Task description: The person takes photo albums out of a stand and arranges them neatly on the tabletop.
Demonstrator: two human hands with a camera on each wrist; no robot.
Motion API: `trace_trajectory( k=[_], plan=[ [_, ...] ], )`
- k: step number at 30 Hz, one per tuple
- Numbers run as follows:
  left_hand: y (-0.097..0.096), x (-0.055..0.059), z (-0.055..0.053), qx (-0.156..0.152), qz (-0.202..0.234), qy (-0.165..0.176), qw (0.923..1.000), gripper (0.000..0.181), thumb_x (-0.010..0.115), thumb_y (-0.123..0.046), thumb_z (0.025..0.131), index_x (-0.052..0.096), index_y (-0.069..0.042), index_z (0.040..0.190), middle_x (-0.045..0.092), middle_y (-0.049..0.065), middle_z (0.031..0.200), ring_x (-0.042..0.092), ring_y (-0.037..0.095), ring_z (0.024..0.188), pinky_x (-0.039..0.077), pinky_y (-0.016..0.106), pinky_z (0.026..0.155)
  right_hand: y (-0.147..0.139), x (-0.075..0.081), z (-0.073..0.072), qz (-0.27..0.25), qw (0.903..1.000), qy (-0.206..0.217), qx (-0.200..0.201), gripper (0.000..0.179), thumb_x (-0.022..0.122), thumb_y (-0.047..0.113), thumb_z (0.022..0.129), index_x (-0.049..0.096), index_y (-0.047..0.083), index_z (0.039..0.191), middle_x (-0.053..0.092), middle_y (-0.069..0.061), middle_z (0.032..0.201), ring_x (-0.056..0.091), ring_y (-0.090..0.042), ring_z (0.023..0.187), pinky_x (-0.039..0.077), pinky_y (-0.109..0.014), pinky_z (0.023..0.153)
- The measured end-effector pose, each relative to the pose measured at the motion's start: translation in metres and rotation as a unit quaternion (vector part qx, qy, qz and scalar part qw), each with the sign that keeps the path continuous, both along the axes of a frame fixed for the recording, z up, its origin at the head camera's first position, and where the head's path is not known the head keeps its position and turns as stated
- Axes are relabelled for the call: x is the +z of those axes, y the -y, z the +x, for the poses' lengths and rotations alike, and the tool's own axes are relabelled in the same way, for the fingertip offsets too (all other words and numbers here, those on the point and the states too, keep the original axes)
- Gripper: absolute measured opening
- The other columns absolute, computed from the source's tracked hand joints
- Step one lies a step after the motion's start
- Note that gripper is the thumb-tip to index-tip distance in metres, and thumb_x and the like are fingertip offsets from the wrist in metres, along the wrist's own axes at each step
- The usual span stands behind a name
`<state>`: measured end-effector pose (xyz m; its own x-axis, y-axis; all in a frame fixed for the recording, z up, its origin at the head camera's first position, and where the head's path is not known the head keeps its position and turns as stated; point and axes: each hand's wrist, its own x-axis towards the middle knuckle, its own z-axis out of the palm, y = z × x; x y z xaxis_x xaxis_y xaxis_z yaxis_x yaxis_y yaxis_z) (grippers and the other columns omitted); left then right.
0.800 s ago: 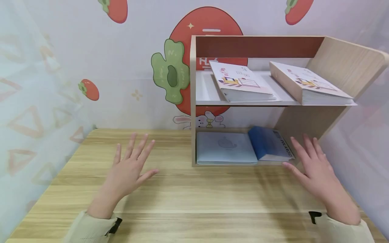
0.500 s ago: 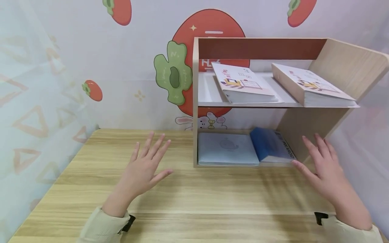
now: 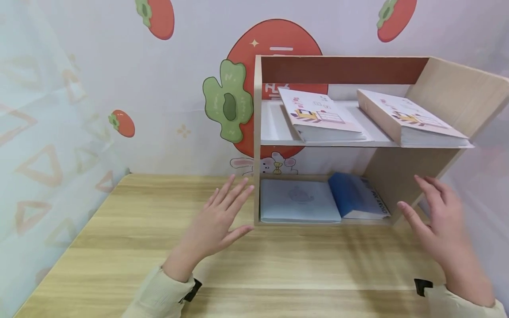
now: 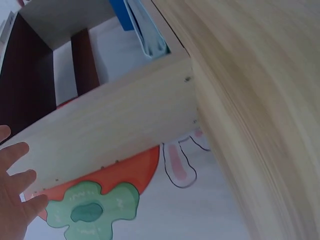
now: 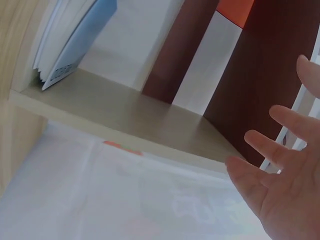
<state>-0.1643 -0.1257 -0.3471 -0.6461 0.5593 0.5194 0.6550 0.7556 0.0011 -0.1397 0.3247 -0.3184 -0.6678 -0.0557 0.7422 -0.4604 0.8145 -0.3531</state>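
Observation:
A two-tier wooden desk bookshelf (image 3: 257, 132) stands on the table in the head view. My left hand (image 3: 216, 225) hovers beside its left side panel, fingers extended, holding nothing. Beyond the right side panel (image 3: 457, 92), my right hand (image 3: 439, 225) is raised with fingers slightly bent and nothing in them. Whether either hand touches the panels, I cannot tell. On the upper tier lie two thick white albums with cartoon covers, a left one (image 3: 324, 115) and a right one (image 3: 413, 115). Below lie a pale blue album (image 3: 298, 201) and a darker blue album (image 3: 359, 196) marked POLAROID.
The wood-grain table (image 3: 131, 247) extends left and in front of the bookshelf. A printed backdrop (image 3: 179, 88) hangs behind, and pale curtains close in the left (image 3: 43, 132) and right (image 3: 485, 185) sides.
My left hand has moved right, up to the bookshelf's left panel. My right hand has shifted right, its fingers a little more bent. The albums stay where they were.

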Motion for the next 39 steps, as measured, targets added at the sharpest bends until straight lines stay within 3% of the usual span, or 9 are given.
trace_trajectory(
  k=[4,7,11,15,18,20,22,30,39],
  plan=[
    [-0.013,0.006,-0.006,-0.038,0.021,-0.039,0.9983,0.077,0.04,-0.062,0.1,0.024,-0.015,0.159,0.027,0.005,0.165,0.019,0.031,0.154,0.033,0.052,0.117,0.005,0.009,-0.001,-0.023,0.9995,-0.014,-0.017,0.058,0.066,0.024,0.095,0.047,-0.001,0.144,0.042,-0.04,0.137,0.036,-0.06,0.127,0.021,-0.048,0.121],
    [-0.021,0.01,-0.01,-0.078,0.038,-0.061,0.9944,0.078,0.033,-0.064,0.1,0.029,-0.01,0.156,0.033,0.009,0.162,0.027,0.035,0.151,0.032,0.047,0.119,0.008,0.014,-0.003,-0.03,0.9986,-0.034,-0.028,0.057,0.067,0.021,0.094,0.048,0.0,0.144,0.044,-0.039,0.136,0.046,-0.025,0.128,0.027,-0.02,0.111],
    [-0.031,0.013,-0.016,-0.123,0.063,-0.062,0.9885,0.079,0.034,-0.063,0.1,0.032,-0.005,0.154,0.037,0.012,0.159,0.03,0.035,0.149,0.03,0.042,0.121,0.011,0.02,-0.006,-0.042,0.9971,-0.046,-0.044,0.054,0.067,0.018,0.093,0.051,0.003,0.143,0.046,-0.036,0.135,0.031,0.015,0.114,0.023,-0.002,0.086],
    [-0.042,0.016,-0.017,-0.153,0.09,-0.052,0.9827,0.076,0.041,-0.06,0.1,0.033,-0.006,0.153,0.039,0.011,0.157,0.032,0.034,0.149,0.032,0.041,0.12,0.013,0.024,-0.007,-0.06,0.9957,-0.042,-0.056,0.053,0.067,0.013,0.093,0.051,0.007,0.143,0.05,-0.032,0.135,0.031,0.018,0.117,0.027,0.002,0.083],
    [-0.052,0.018,-0.019,-0.171,0.103,-0.053,0.9785,0.074,0.05,-0.055,0.099,0.034,-0.006,0.153,0.041,0.01,0.156,0.034,0.032,0.148,0.032,0.04,0.12,0.014,0.026,-0.007,-0.076,0.9939,-0.047,-0.064,0.053,0.067,0.01,0.093,0.052,0.008,0.143,0.058,0.0,0.131,0.034,0.018,0.116,0.029,0.003,0.083],
    [-0.06,0.02,-0.021,-0.181,0.107,-0.056,0.976,0.074,0.056,-0.051,0.097,0.034,-0.006,0.152,0.042,0.01,0.156,0.035,0.031,0.148,0.031,0.039,0.12,0.016,0.028,-0.008,-0.085,0.9925,-0.049,-0.073,0.052,0.066,0.01,0.093,0.053,0.01,0.143,0.051,0.024,0.127,0.036,0.019,0.114,0.03,0.003,0.084],
    [-0.066,0.022,-0.022,-0.188,0.109,-0.057,0.9745,0.075,0.061,-0.047,0.095,0.035,-0.006,0.152,0.042,0.009,0.156,0.035,0.029,0.148,0.03,0.036,0.121,0.017,0.031,-0.009,-0.097,0.9909,-0.051,-0.078,0.051,0.066,0.009,0.093,0.054,0.01,0.142,0.04,0.039,0.122,0.038,0.018,0.113,0.032,0.002,0.084],
    [-0.096,0.035,-0.022,-0.227,0.124,-0.044,0.9649,0.076,0.07,-0.036,0.089,0.037,-0.003,0.15,0.044,0.011,0.154,0.035,0.025,0.147,0.026,0.028,0.122,0.018,0.031,-0.009,-0.156,0.9816,-0.045,-0.1,0.049,0.066,0.01,0.093,0.057,0.015,0.14,0.046,0.037,0.118,0.047,0.015,0.11,0.039,0.001,0.084],
    [-0.132,0.06,-0.03,-0.279,0.168,-0.065,0.9432,0.071,0.073,-0.029,0.088,0.043,0.001,0.144,0.047,0.014,0.15,0.034,0.023,0.147,0.025,0.028,0.122,0.019,0.036,-0.012,-0.203,0.9704,-0.054,-0.118,0.055,0.071,0.015,0.091,0.051,0.022,0.142,0.055,0.03,0.12,0.054,0.008,0.112,0.042,-0.004,0.082]
  ],
)
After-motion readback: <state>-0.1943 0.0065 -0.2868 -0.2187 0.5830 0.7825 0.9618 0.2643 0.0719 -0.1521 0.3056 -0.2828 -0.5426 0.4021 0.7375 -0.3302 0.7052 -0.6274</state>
